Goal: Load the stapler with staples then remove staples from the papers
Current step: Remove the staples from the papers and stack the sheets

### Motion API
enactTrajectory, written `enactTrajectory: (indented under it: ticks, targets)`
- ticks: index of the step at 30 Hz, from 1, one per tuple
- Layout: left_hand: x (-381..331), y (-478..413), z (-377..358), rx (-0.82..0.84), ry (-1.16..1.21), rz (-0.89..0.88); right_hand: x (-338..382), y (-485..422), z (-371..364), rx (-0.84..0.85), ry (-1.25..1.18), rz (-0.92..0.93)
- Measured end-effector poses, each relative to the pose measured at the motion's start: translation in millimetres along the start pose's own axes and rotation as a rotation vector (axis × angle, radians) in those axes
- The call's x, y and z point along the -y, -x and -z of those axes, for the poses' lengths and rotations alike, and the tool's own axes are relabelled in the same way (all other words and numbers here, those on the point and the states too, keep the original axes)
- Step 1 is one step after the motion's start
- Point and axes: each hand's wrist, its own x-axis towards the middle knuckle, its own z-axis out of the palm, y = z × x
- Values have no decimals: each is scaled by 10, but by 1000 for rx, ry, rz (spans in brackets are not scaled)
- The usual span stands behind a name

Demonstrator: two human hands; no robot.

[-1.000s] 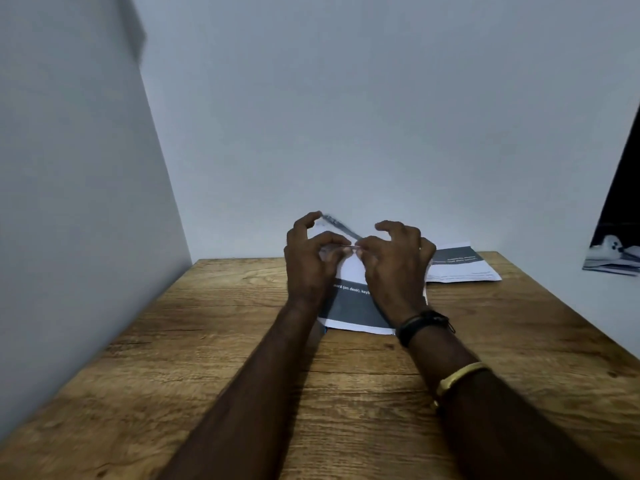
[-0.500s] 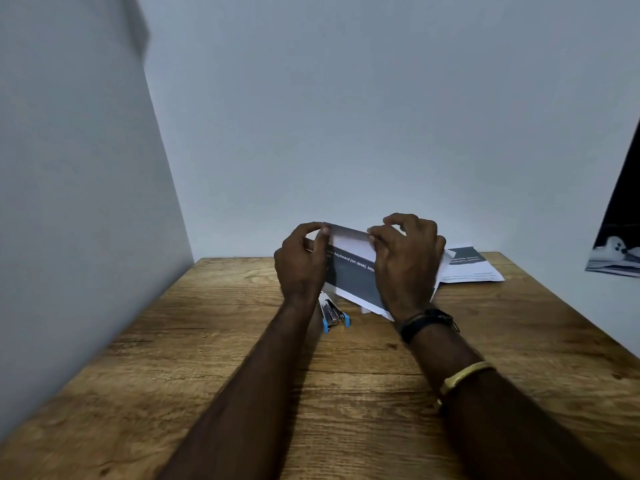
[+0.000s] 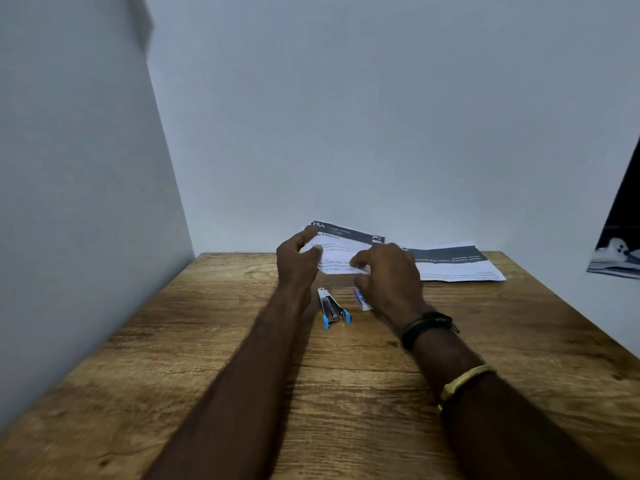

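Note:
A printed paper (image 3: pixel 341 249) with a dark header band is held upright above the far part of the wooden table (image 3: pixel 194 344). My left hand (image 3: pixel 298 265) pinches its upper left corner. My right hand (image 3: pixel 391 282) grips its lower right edge between thumb and fingers. Below the paper, between my wrists, a small silver stapler (image 3: pixel 330 308) with blue ends lies flat on the table. A small white and blue staple box (image 3: pixel 362 300) lies just right of it, partly hidden by my right hand.
A second paper (image 3: pixel 453 265) with a dark band lies flat at the back right of the table. White walls close in the left side and the back. A dark picture (image 3: pixel 616 251) shows at the right edge.
The paper has been lifted off the table and turned over to its text side, uncovering the stapler and the staple box. Both hands have moved slightly farther back.

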Motion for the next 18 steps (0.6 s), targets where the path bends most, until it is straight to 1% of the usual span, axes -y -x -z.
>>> enactTrajectory:
  ticks: [2, 6, 8, 11, 15, 18]
  targets:
    - [31, -15, 11, -23, -94, -14, 15, 38, -28, 65, -29, -6]
    - [110, -46, 47, -73, -187, -49, 126, 58, -42, 75, -114, -41]
    - [145, -53, 61, -90, -191, -42, 216, 74, -59, 170, -79, -70]
    - [191, -58, 71, -117, -208, 2, 332, 127, -100, 324, 21, -60]
    - [193, -63, 85, -113, -252, 17, 338, 94, -117, 370, 53, -86]
    - [219, -90, 95, -124, -276, 26, 252, 48, -86, 423, -37, -167]
